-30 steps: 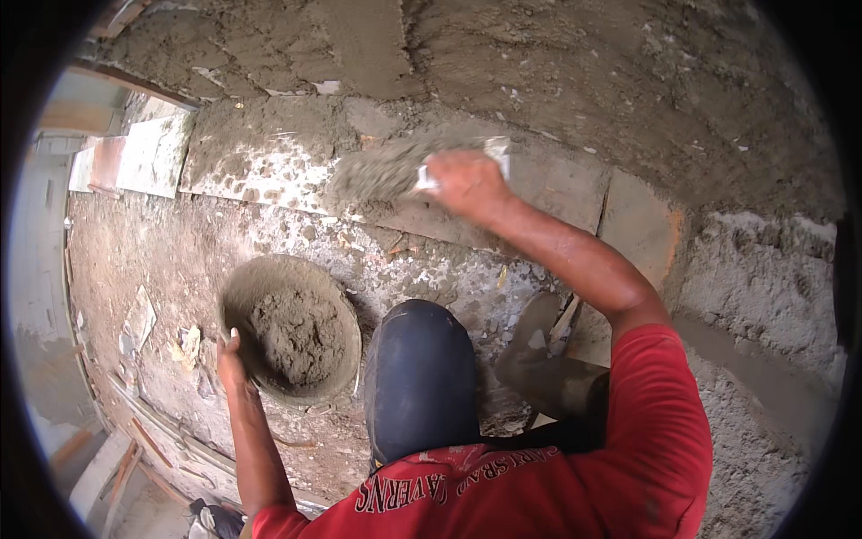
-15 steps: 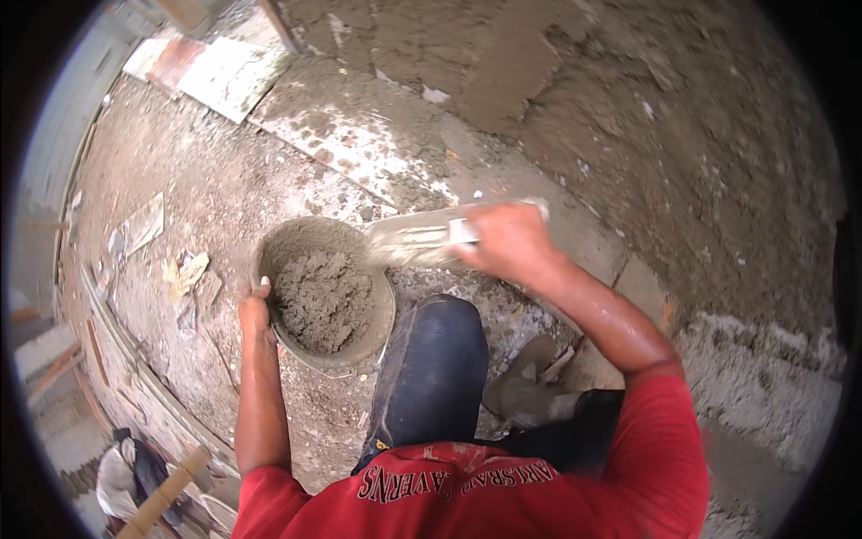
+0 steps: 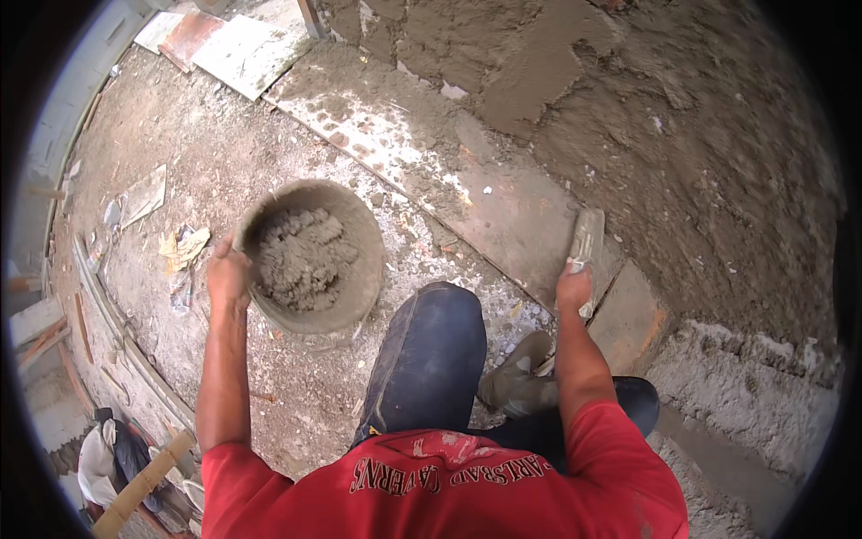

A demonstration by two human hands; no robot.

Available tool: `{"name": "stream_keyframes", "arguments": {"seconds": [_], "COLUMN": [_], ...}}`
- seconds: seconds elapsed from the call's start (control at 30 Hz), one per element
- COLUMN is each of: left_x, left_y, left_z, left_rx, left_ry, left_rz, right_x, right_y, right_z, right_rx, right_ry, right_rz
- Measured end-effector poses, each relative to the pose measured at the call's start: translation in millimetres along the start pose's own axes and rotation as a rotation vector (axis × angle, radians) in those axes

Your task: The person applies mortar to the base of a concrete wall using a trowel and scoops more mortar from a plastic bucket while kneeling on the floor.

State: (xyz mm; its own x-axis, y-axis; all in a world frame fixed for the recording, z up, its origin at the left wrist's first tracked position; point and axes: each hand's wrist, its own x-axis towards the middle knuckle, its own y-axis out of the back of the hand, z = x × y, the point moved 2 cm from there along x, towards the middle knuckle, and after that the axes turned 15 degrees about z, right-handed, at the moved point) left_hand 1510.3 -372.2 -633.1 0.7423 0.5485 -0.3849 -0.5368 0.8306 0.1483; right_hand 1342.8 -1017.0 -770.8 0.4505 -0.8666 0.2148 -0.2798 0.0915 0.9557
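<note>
My left hand (image 3: 228, 274) is closed on the left rim of a round, mortar-crusted bucket (image 3: 363, 274). The bucket tilts, and a lump of wet grey mortar (image 3: 307, 260) lies toward its left side. Out to the right, my right hand (image 3: 575, 289) grips a plastering trowel (image 3: 588, 235). Its long blade is smeared with mortar and stands edge-on near the foot of a wall (image 3: 682, 180) covered in rough, wet mortar. How the fingers wrap the trowel's handle is partly hidden.
Mortar-spattered boards (image 3: 512, 216) run along the wall's foot. My bent knee (image 3: 435, 346) stands between bucket and trowel. Crumpled paper (image 3: 184, 247) and a flat scrap (image 3: 144, 195) litter the dirt floor. White panels (image 3: 247, 56) lie far left; a bamboo pole (image 3: 144, 485) is near left.
My right hand has swung the trowel away from the bucket, right toward the wall's foot. My left hand has shifted the bucket slightly up and left, tipping it and moving the mortar inside.
</note>
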Motion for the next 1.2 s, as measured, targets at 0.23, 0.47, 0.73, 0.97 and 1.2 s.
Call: {"name": "stream_keyframes", "arguments": {"seconds": [0.23,0.47,0.73,0.97,1.2], "left_x": [106,121,126,110,109], "left_y": [11,80,22,48,55], "left_z": [-41,-126,-141,-100,-104], "left_rx": [-0.384,0.0,0.484,0.763,0.733], "left_ry": [-0.033,-0.208,-0.298,-0.234,-0.213], "left_rz": [0.125,0.666,0.721,0.927,0.92], "right_x": [0,-22,124,-72,-93], "right_y": [-6,12,-154,-146,-100], "right_z": [-85,-28,55,-338,-341], "right_rx": [0.119,-0.143,-0.251,0.406,0.613], "right_ry": [0.752,0.756,0.427,-0.026,-0.003], "right_rz": [-0.316,-0.441,-0.086,-0.312,-0.282]}}
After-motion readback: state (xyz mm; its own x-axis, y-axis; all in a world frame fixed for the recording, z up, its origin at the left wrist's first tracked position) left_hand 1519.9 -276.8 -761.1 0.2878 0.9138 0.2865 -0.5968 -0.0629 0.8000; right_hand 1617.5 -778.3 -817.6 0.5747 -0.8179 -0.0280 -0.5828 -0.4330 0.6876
